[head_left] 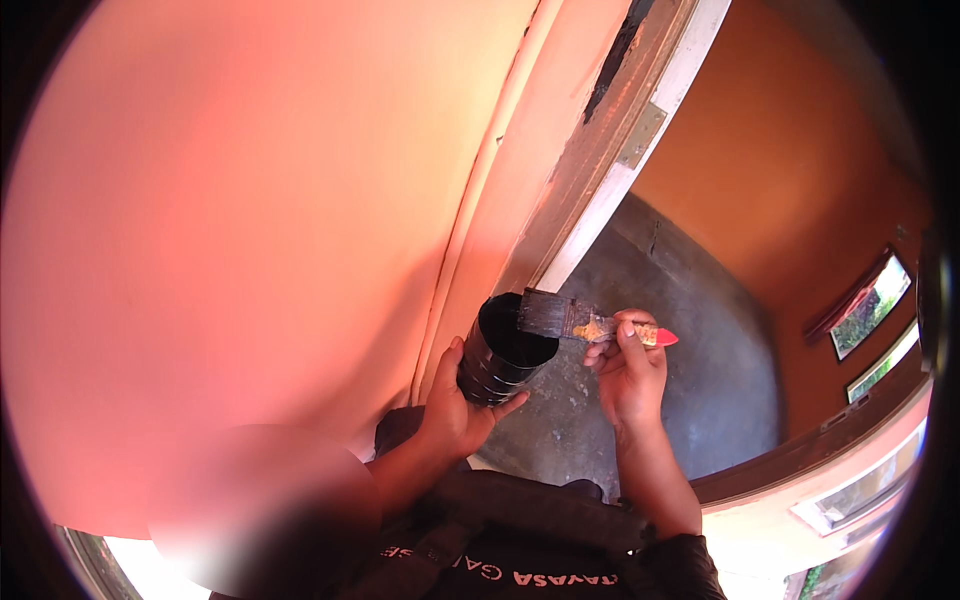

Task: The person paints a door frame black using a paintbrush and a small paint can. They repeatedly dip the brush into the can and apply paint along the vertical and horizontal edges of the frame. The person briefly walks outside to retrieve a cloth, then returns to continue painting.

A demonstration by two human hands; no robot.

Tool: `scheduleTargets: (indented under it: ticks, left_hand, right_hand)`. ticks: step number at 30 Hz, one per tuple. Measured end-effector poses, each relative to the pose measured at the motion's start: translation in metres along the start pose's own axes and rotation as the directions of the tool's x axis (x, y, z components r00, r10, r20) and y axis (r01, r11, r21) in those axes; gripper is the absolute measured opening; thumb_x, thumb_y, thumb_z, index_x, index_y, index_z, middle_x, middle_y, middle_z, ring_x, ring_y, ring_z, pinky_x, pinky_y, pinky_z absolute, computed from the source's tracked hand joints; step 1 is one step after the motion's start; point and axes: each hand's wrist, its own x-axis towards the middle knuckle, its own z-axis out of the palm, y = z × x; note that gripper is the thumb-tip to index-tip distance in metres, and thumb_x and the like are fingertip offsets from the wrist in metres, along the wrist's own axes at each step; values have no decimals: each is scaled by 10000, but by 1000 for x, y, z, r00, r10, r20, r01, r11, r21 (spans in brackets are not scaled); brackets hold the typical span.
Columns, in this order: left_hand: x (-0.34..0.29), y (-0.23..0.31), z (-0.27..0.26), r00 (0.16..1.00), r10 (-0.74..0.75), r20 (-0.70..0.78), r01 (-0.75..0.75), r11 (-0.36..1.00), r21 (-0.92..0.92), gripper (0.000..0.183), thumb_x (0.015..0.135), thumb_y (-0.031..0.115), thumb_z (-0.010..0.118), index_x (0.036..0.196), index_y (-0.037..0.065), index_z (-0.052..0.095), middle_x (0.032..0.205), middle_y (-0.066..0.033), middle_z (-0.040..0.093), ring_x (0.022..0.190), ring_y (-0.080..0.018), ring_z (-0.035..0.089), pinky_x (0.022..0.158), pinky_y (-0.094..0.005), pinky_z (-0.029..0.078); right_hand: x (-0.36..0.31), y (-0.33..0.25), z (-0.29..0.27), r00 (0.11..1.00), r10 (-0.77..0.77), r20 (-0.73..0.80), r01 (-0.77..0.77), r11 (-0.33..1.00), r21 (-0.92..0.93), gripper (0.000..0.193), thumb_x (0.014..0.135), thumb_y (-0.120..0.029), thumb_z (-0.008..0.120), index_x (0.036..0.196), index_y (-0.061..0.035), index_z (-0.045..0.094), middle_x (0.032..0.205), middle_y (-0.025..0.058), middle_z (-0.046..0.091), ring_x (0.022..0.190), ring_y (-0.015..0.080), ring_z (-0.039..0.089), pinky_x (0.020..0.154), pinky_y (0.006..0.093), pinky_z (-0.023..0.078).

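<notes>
My left hand [462, 408] is wrapped round the lower side of a black cylindrical can [487, 372], which is tilted with its open mouth up. The can's inside is dark, so I cannot make out how full it is. In my right hand [632, 378] is a wide paintbrush [590, 326], gripped by its pale handle with a red end. Its dark bristles [545, 313] point left and lie over the can's rim. A brown wooden door frame [560, 205] with a white edge rises just beyond the can.
A pink-orange wall [250, 220] fills the left side, with dark paint marks [612, 65] along its edge by the frame. A metal plate [642, 135] sits on the frame. Through the doorway are a grey floor [690, 330], an orange wall [770, 170] and a window [870, 305].
</notes>
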Motion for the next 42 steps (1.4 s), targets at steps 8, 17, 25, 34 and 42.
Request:
scheduleTargets:
  ticks: [8, 17, 25, 34, 42]
  left_hand:
    - [17, 6, 10, 998, 43, 46, -43, 999, -12, 579, 968, 583, 482, 1397, 196, 461, 1340, -39, 574, 1199, -231, 569, 1013, -526, 457]
    - [25, 14, 15, 997, 78, -10, -78, 996, -40, 573, 981, 575, 465, 1402, 188, 449, 1356, -57, 560, 1231, -246, 555, 1042, -549, 427]
    - [19, 15, -11, 998, 59, -17, -60, 997, -47, 530, 1003, 555, 428, 1382, 187, 474, 1361, -51, 562, 1271, -237, 530, 1056, -574, 397]
    - [23, 11, -26, 1000, 15, 5, -15, 999, -42, 505, 1022, 522, 398, 1399, 193, 462, 1358, -36, 573, 1253, -238, 548, 1064, -586, 373]
    - [19, 9, -26, 1000, 5, -19, -5, 1000, 3, 573, 990, 614, 387, 1389, 211, 469, 1369, -40, 542, 1230, -245, 535, 1043, -558, 397]
  right_hand:
    - [14, 1, 16, 973, -232, -3, 232, 971, 64, 156, 991, -159, 595, 1101, -62, 541, 919, 84, 632, 714, 205, 652, 650, 349, 539]
    - [79, -50, 48, 663, -747, 60, 743, 646, -173, 207, 970, -99, 618, 1126, -16, 510, 912, 112, 631, 781, 232, 664, 696, 364, 559]
    - [118, -87, 65, 471, -847, 246, 860, 379, -342, 171, 956, -46, 630, 1078, 25, 533, 981, 158, 652, 783, 210, 693, 720, 323, 585]
    - [126, -77, 62, 396, -854, 336, 873, 238, -425, 191, 944, -39, 647, 1089, 32, 545, 998, 135, 632, 814, 205, 697, 735, 311, 594]
    - [127, -75, 60, 347, -857, 380, 873, 148, -464, 198, 941, -42, 656, 1083, 38, 543, 967, 131, 639, 825, 188, 691, 747, 294, 585]
